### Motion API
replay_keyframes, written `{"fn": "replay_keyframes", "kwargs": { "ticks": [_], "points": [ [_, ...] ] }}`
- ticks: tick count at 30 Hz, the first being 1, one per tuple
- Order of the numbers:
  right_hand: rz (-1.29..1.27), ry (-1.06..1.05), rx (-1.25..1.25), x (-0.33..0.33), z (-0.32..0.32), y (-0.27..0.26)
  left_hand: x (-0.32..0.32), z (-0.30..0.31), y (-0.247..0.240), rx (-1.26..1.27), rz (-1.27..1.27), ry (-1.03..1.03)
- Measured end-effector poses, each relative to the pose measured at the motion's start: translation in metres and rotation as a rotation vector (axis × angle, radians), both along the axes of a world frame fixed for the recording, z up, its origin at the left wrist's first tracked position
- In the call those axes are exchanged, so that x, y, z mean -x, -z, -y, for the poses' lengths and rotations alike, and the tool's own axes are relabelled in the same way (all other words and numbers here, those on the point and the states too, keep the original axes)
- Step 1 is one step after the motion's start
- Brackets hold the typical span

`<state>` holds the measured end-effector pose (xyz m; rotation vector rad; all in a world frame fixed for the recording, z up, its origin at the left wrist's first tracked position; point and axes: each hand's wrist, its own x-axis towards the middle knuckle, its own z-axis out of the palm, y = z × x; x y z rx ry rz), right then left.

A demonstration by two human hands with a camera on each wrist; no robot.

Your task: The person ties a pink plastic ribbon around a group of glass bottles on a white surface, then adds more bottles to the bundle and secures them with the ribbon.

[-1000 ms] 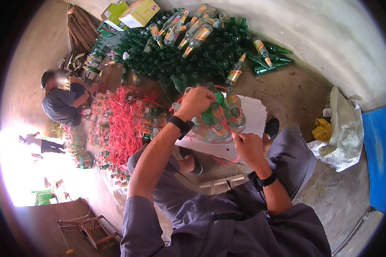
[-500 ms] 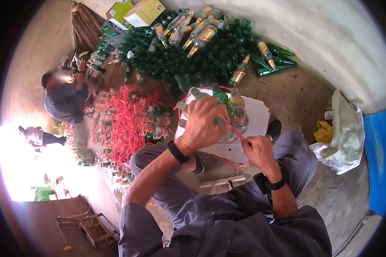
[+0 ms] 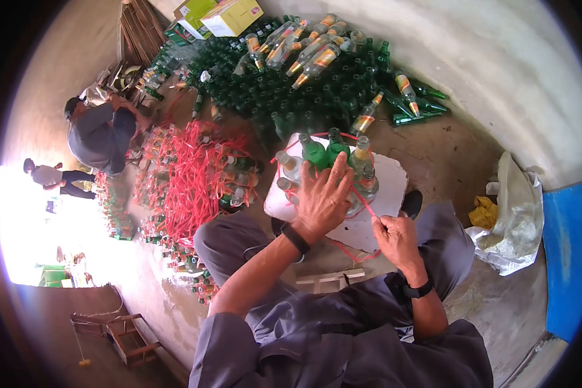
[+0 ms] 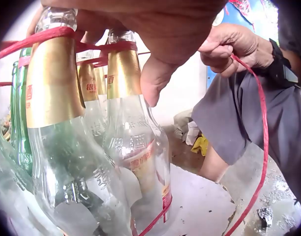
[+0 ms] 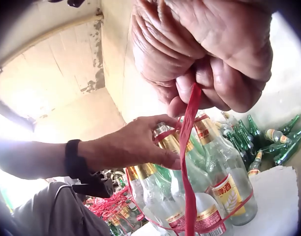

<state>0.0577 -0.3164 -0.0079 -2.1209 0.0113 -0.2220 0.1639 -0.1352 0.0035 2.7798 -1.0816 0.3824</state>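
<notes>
A bundle of clear and green glass bottles [image 3: 313,152] stands upright on a white board [image 3: 385,169]. Red plastic string [image 4: 40,37] runs around the bottle necks, and another loop circles lower on the bodies in the wrist views. My left hand [image 3: 326,204] rests over the tops of the near bottles, fingers spread and extended, thumb [image 4: 153,81] alongside a gold-labelled neck. Right of the bundle, my right hand [image 3: 398,240] grips the string in curled fingers. From there the string stretches taut to the bottles, while a loose length [image 4: 261,142] hangs down from the fist.
Many green bottles [image 3: 258,90] are massed behind, with labelled clear ones [image 3: 320,61] lying on top. A heap of red string [image 3: 197,174] covers bundled bottles at left, near a seated person [image 3: 100,139]. A pale sack [image 3: 514,213] lies at right beside a blue panel [image 3: 569,258].
My left hand has let go of the string by the far bottle necks and come down over the near bottle tops. My right hand keeps its grip on the string.
</notes>
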Motion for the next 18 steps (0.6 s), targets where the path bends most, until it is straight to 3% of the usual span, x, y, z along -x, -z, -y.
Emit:
{"fn": "replay_keyframes", "kwargs": {
  "ticks": [11, 13, 18],
  "points": [
    [0.035, -0.035, 0.062, 0.013, 0.001, -0.004, 0.014, 0.000, -0.004, 0.019, -0.012, -0.018],
    [0.200, -0.092, 0.257, 0.004, 0.010, -0.021, 0.015, -0.001, -0.004, 0.020, -0.019, -0.017],
    [0.264, -0.220, 0.590, -0.032, 0.032, -0.057, 0.012, -0.001, 0.002, -0.003, -0.020, -0.025]
  ]
}}
